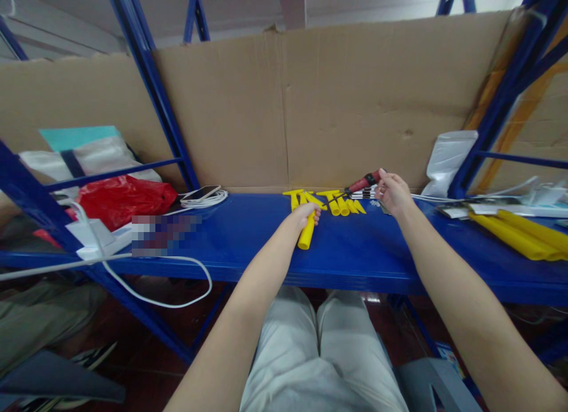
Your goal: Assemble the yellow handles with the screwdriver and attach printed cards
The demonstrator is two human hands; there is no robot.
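Observation:
My left hand [307, 214] is closed around a yellow tube-shaped plastic part [305, 237], whose round end sticks out toward me over the blue shelf. My right hand [394, 192] pinches the rear end of a screwdriver [364, 182] with a red and black handle. Its dark shaft slants down to the left and reaches the held part near my left fingers; the tip's exact contact is hidden. Just behind my hands lie several more yellow plastic parts [341, 207], some T-shaped and some small and pointed. Small white pieces [364, 194] lie beneath the screwdriver.
Large yellow pieces [517, 234] lie at the right, and a white bag [449, 160] leans by the blue post. Left are a phone [202, 192], coiled white cable [213, 199], red plastic bag [126, 200] and power strip [106, 246]. Cardboard [346, 104] walls the back.

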